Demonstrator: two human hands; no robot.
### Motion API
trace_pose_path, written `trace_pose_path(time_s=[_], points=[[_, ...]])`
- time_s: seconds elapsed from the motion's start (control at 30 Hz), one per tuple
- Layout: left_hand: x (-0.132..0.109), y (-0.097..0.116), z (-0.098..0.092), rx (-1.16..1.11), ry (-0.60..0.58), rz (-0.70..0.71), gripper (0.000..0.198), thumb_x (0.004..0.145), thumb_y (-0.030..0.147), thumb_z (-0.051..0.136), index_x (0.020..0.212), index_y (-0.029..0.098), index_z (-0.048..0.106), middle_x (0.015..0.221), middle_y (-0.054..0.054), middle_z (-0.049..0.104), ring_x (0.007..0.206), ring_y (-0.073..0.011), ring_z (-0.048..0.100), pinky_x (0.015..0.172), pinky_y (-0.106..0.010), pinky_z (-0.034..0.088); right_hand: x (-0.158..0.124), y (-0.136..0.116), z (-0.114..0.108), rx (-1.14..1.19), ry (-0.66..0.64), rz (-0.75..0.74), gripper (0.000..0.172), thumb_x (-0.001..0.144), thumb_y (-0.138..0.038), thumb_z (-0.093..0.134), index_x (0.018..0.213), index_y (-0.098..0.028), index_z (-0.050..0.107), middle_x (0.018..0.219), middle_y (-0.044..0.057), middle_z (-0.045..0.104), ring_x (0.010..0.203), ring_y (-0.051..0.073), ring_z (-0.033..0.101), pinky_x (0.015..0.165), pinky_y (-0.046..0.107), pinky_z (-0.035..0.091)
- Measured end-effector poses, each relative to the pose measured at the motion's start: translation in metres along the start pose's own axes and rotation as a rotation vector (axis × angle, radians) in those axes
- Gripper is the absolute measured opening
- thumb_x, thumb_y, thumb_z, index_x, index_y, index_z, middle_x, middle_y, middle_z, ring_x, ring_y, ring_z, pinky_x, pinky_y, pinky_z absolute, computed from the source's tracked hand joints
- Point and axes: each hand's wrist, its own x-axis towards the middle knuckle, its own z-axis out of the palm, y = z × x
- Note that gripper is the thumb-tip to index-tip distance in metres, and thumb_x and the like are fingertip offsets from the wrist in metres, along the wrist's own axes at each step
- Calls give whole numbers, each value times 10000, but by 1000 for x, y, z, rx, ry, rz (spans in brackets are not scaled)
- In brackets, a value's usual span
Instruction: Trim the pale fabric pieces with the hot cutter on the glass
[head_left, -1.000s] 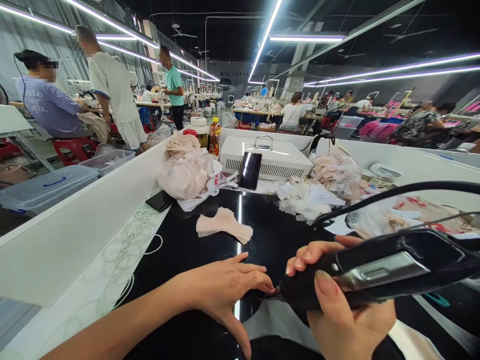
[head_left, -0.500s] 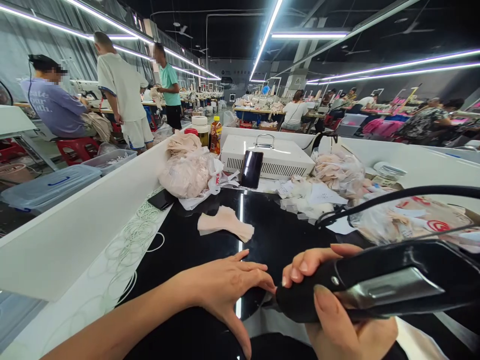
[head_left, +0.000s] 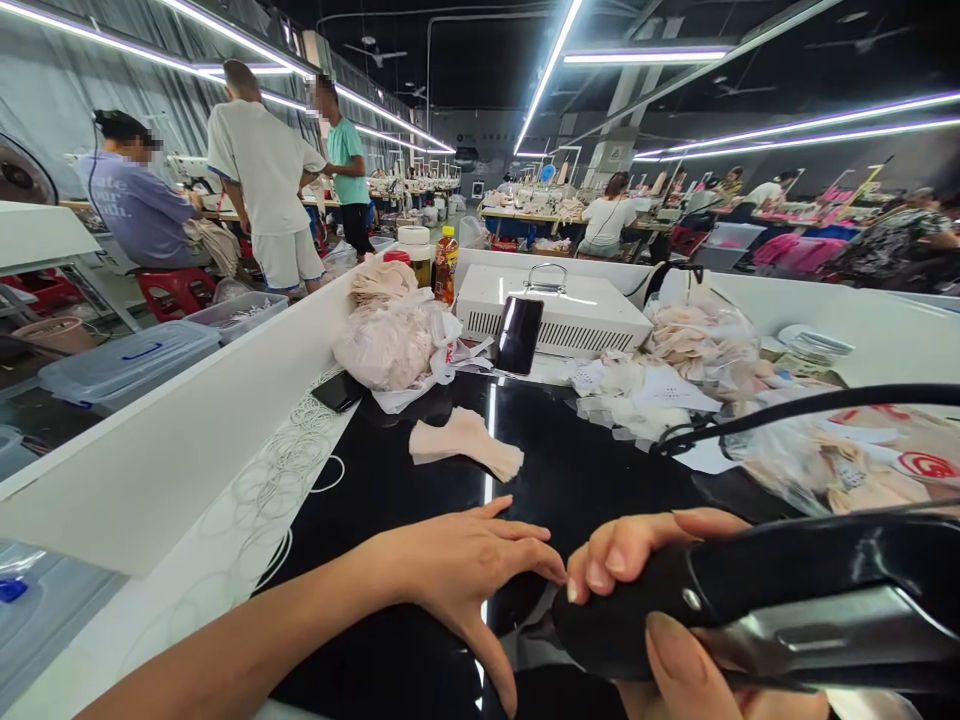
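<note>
My left hand [head_left: 480,565] lies with fingers spread on the glossy black tabletop [head_left: 390,640], its fingertips close to the fingers of my other hand. My right hand [head_left: 637,560] is closed around a black handheld tool [head_left: 817,555] with a shiny metal lever along its side. The kind of tool is unclear, and its right end runs out of view. Beneath it, near my left fingertips, shows a thin translucent piece [head_left: 544,635], partly hidden. Beyond my left hand rests a small stack of pale pink fabric pieces [head_left: 466,442].
Green-white elastic loops [head_left: 281,460] cover the left strip. Behind are a bagged fabric bundle [head_left: 397,340], a propped phone [head_left: 519,335] and a white vented box [head_left: 559,305]. Fabric scraps [head_left: 697,340] and a black cable [head_left: 825,400] occupy the right. Low white walls enclose the table.
The view has turned slightly left, so things sit further right. Both hands keep about the same pose, and the tool appears slightly lower on its right side.
</note>
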Motion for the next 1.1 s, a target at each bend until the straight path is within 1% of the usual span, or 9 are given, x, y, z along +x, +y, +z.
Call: trace_pose_path(time_s=[0.17,0.37,0.5,0.57,0.67,0.77,0.87,1.03,1.1], points=[[-1,0,0,-8,1,-1,934,651,429,939,1429,249,454,1464,-82,575,1494,-327,372,1268,-588,4,-1,-3,0,-3,52,92,290,965,-294,688,1221,-303,552,866,-9,584,710,184,613,650,367,571],[-1,3,-3,15,-22,2,1078,659,448,931,1554,304,348,1530,-72,513,1495,-336,367,1262,-600,12,-1,-3,-1,53,-118,52,319,964,-304,686,1249,-314,543,851,-4,592,702,184,617,622,357,584],[1,7,-6,17,-64,-42,1171,662,480,924,1606,317,251,1565,-74,472,1508,-338,341,1262,-593,3,-5,-2,10,14,4,55,294,953,-300,689,1215,-287,556,822,0,582,694,183,591,594,331,574],[1,8,-6,28,-64,-57,1110,665,493,920,1580,284,327,1536,-87,506,1496,-350,361,1261,-595,13,-5,-2,14,8,45,67,294,955,-305,691,1214,-287,552,823,-5,576,693,178,582,598,326,560],[-1,9,-6,40,-23,-30,904,708,488,896,1476,258,478,1493,-88,554,1481,-331,394,1264,-593,72,0,-3,10,29,20,79,314,945,-329,713,1217,-297,560,847,-7,582,697,178,588,617,343,562],[-4,9,-6,70,3,12,489,786,443,850,1201,264,664,1523,-55,532,1481,-284,400,1263,-538,185,10,-6,-2,34,52,31,341,911,-298,742,1215,-286,588,839,3,590,702,180,572,597,334,573],[-6,7,-6,111,15,29,173,846,388,808,916,257,719,1540,-5,520,1468,-268,422,1245,-464,262,21,-12,-12,1,160,7,357,847,-310,809,1153,-277,628,794,4,591,693,185,540,537,305,566],[-8,3,-6,142,56,89,151,909,369,744,841,235,732,1499,1,566,1434,-229,467,1221,-370,300,33,-20,-23,-69,223,18,383,754,-294,882,1060,-271,652,740,-2,607,672,194,545,498,303,574],[-9,4,-8,147,56,81,153,922,367,730,833,242,736,1494,12,572,1428,-225,474,1232,-371,284,34,-22,-27,-82,238,20,382,749,-276,878,1054,-268,647,741,-3,606,678,195,547,502,303,576]])
